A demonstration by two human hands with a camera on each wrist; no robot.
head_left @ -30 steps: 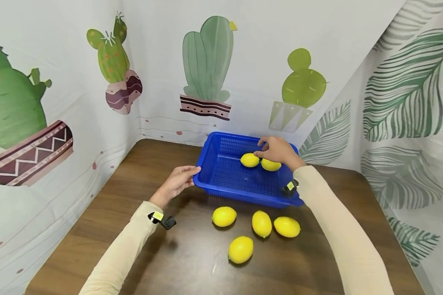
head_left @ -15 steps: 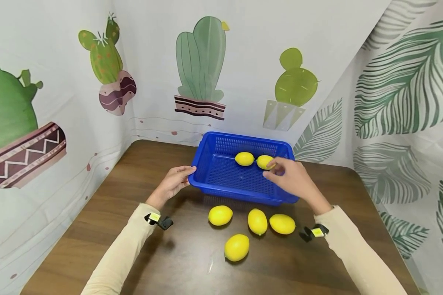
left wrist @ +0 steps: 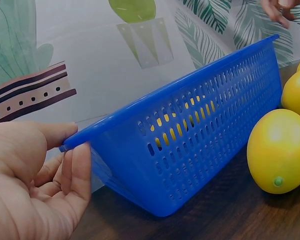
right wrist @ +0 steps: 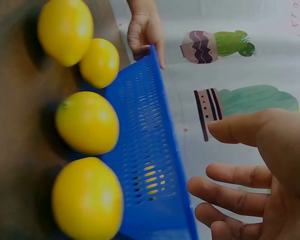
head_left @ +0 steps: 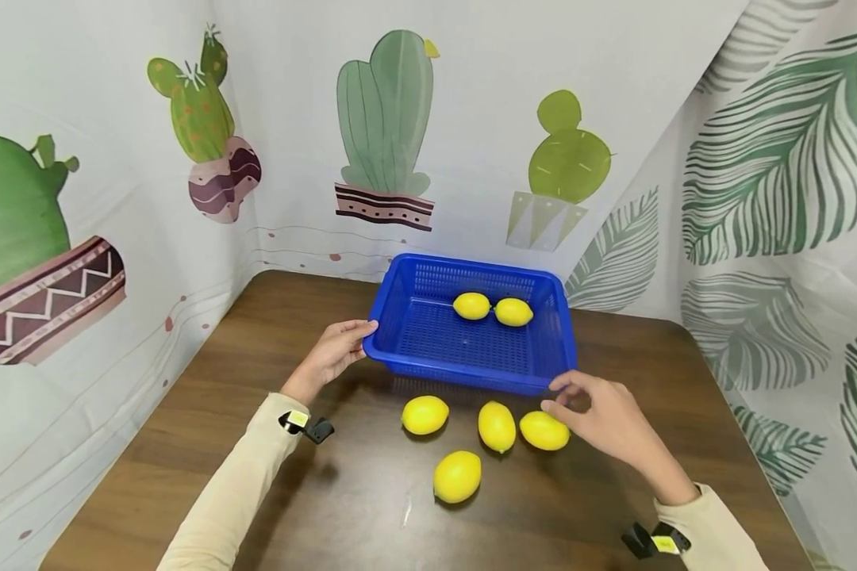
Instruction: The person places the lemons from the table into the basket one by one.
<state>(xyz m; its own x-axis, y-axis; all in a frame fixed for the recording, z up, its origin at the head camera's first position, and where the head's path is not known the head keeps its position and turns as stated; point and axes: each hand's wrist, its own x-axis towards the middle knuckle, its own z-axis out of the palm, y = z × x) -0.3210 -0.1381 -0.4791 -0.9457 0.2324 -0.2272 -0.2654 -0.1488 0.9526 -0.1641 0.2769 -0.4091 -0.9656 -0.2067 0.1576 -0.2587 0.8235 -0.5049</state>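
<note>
A blue perforated plastic basket (head_left: 464, 379) stands on the table with two lemons, a left one (head_left: 471, 306) and a right one (head_left: 513, 312), side by side on its floor. My left hand (head_left: 332, 357) pinches the basket's left rim, thumb on top and fingers below, as the left wrist view (left wrist: 40, 175) shows. My right hand (head_left: 607, 416) hovers near the basket's front right corner, over the rightmost table lemon (head_left: 543, 431). Its fingers are loosely bent and hold nothing; in the right wrist view the hand (right wrist: 260, 185) is apart from the lemons.
In front of the basket lie other lemons: one at left (head_left: 424, 415), one in the middle (head_left: 497, 427) and one nearest me (head_left: 457, 477). The brown wooden table (head_left: 293, 492) meets a white cloth (head_left: 293, 119) printed with cacti and leaves behind.
My right hand has let go of the right lemon inside the basket and come out, toward me and to the right. My left hand stays on the rim.
</note>
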